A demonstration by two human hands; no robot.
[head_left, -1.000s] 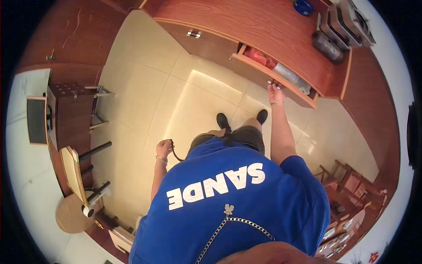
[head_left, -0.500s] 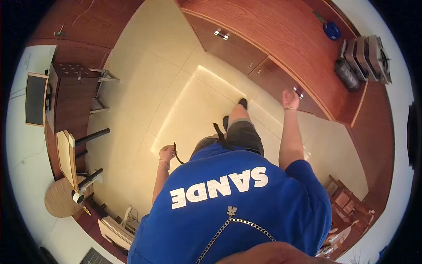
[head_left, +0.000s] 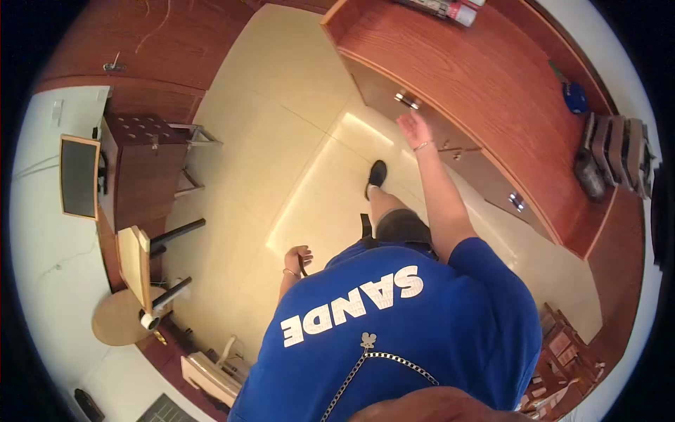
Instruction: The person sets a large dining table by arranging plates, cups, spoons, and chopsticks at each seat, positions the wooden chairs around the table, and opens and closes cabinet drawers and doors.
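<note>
The right grip, fingers loosely spread, is just beside the metal handle on the front of the wooden cabinet; whether they touch is unclear. Another handle is farther right, below the surface. The left grip is over the floor, a dark strap at its curled fingers; I cannot tell if it pinches it. A blue pan sits at the surface's far right

The reddish-brown wooden cabinet has two shiny silver handles on front, one round blue object near back edge.
</note>
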